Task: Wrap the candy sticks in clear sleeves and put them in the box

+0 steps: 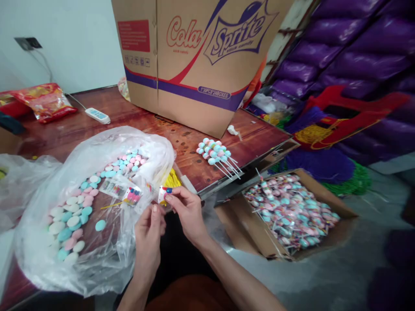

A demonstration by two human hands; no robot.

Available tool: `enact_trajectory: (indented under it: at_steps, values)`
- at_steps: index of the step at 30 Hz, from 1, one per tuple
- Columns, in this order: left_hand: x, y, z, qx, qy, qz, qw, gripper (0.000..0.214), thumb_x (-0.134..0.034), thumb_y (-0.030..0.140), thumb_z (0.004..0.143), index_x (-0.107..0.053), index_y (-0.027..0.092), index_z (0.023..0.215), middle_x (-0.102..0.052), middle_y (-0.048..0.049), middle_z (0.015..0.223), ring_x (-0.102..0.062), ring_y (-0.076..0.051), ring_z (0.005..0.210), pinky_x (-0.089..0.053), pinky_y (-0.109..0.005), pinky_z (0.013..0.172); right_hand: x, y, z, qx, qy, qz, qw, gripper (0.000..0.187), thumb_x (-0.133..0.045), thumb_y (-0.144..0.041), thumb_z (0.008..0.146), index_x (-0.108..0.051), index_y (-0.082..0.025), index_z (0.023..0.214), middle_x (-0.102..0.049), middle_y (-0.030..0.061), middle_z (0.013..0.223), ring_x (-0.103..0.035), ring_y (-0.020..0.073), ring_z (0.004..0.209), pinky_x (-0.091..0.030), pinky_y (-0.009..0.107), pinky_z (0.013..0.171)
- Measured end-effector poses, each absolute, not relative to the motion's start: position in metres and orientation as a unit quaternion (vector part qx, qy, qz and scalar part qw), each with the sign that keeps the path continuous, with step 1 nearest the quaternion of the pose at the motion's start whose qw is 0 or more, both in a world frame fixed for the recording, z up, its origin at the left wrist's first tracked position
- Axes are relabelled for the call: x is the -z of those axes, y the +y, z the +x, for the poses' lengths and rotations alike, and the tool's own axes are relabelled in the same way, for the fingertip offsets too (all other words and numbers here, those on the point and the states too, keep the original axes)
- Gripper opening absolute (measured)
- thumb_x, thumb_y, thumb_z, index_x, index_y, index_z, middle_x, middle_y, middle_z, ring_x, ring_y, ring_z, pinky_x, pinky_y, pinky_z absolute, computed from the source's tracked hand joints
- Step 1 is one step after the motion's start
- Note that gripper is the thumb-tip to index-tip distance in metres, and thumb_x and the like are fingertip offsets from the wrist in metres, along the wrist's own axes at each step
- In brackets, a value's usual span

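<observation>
My right hand [188, 211] pinches a small printed plastic wrapper [163, 194], white with red and blue patches, between thumb and fingertips. Close beside it, my left hand [149, 229] is closed with thumb against fingers; what lies in that pinch, if anything, is hidden. Left of the hands, more printed wrappers [132, 195] lie inside an opened clear plastic bag [106, 270]. Pastel pink, blue and white candies [74, 220] are spread within this bag, with a single blue candy [100, 225] apart from them. Gold twist ties [173, 180] sit just beyond my hands.
Several candy sticks [214, 151] lie together near the table's right edge. Below, an open carton [240, 229] holds many wrapped lollipops [292, 207]. A big cardboard box [194, 82] stands at the back. A power strip [97, 115] and a red packet [45, 103] rest at left.
</observation>
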State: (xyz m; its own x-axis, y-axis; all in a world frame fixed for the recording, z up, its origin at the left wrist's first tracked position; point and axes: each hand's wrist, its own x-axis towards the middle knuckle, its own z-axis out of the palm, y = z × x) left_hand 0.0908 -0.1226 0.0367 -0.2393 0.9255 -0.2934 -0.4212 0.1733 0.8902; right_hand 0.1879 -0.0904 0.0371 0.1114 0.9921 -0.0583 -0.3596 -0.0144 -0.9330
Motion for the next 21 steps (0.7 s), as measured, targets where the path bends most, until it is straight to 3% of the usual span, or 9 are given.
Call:
enact_trajectory:
  at_steps: [2, 5, 8, 12, 16, 21]
  values:
    - [-0.037, -0.120, 0.095, -0.557, 0.465, 0.192, 0.660, 0.040, -0.081, 0.054, 0.073, -0.074, 0.015, 0.083, -0.064, -0.0025, 0.071, -0.051, -0.008, 0.057, -0.041, -0.018, 0.049, -0.040, -0.095, 0.194, -0.552, -0.373, -0.441, 0.601, 0.020, -0.072, -0.034, 0.080, -0.062, -0.019, 0.073, -0.058, -0.0034, 0.066, -0.050, 0.0107, 0.058, -0.046, 0.023, 0.057]
    - [-0.040, -0.109, 0.100, -0.587, 0.422, 0.098, 0.684, 0.037, -0.093, 0.038, 0.060, -0.075, 0.017, 0.084, -0.071, -0.0027, 0.087, -0.059, -0.009, 0.067, -0.050, -0.019, 0.061, -0.042, -0.099, 0.200, -0.534, -0.396, -0.446, 0.599, 0.024, -0.069, -0.037, 0.083, -0.058, -0.020, 0.072, -0.056, -0.0032, 0.065, -0.049, 0.0115, 0.059, -0.045, 0.024, 0.058]
    - [-0.043, -0.099, 0.106, -0.633, 0.433, 0.085, 0.636, 0.033, -0.096, 0.022, 0.050, -0.071, 0.015, 0.070, -0.068, 0.0021, 0.075, -0.053, -0.005, 0.058, -0.047, -0.017, 0.055, -0.039, -0.101, 0.204, -0.488, -0.425, -0.465, 0.605, 0.028, -0.066, -0.039, 0.087, -0.055, -0.020, 0.070, -0.051, -0.0035, 0.063, -0.046, 0.0118, 0.061, -0.043, 0.024, 0.061]
    - [-0.043, -0.098, 0.114, -0.647, 0.448, 0.147, 0.598, 0.034, -0.095, 0.025, 0.055, -0.063, 0.014, 0.059, -0.055, 0.0059, 0.060, -0.045, -0.004, 0.052, -0.042, -0.015, 0.049, -0.034, -0.102, 0.209, -0.446, -0.449, -0.483, 0.605, 0.031, -0.057, -0.040, 0.094, -0.053, -0.020, 0.070, -0.051, -0.0023, 0.067, -0.047, 0.0131, 0.066, -0.042, 0.025, 0.064]
    - [-0.043, -0.097, 0.114, -0.620, 0.452, 0.148, 0.624, 0.035, -0.093, 0.036, 0.058, -0.070, 0.014, 0.073, -0.065, 0.0020, 0.072, -0.054, -0.006, 0.056, -0.045, -0.017, 0.050, -0.031, -0.101, 0.219, -0.405, -0.482, -0.493, 0.601, 0.033, -0.051, -0.039, 0.097, -0.051, -0.021, 0.070, -0.053, -0.0019, 0.070, -0.049, 0.0138, 0.067, -0.044, 0.025, 0.066]
    - [-0.042, -0.088, 0.108, -0.630, 0.452, 0.103, 0.623, 0.037, -0.096, 0.026, 0.050, -0.068, 0.013, 0.071, -0.064, 0.0035, 0.068, -0.051, -0.005, 0.050, -0.042, -0.016, 0.046, -0.026, -0.096, 0.231, -0.359, -0.519, -0.517, 0.578, 0.028, -0.058, -0.041, 0.094, -0.056, -0.023, 0.072, -0.055, -0.0022, 0.070, -0.053, 0.0159, 0.067, -0.045, 0.028, 0.062]
